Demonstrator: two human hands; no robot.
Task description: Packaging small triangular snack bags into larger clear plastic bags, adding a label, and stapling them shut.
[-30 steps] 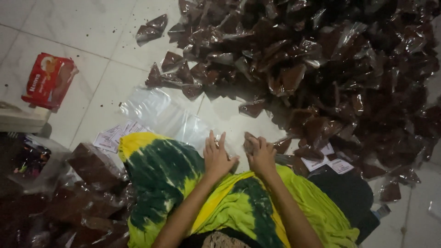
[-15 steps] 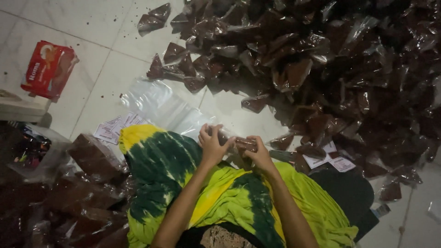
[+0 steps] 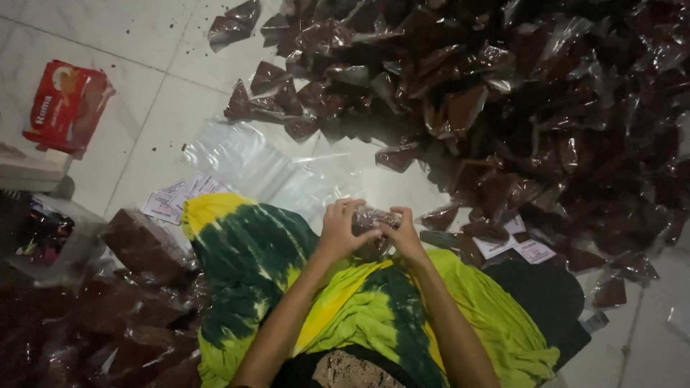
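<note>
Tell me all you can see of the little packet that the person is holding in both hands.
The small clear plastic packet holds something dark brown, like the many packets heaped on the floor beyond it. Its film looks thin, crinkled and shiny. It sits between the left hand and the right hand, whose fingers pinch it from either side and hide much of it. It is held above the green and yellow cloth on the lap, near the cloth's far edge. Whether it is sealed cannot be told.
</note>
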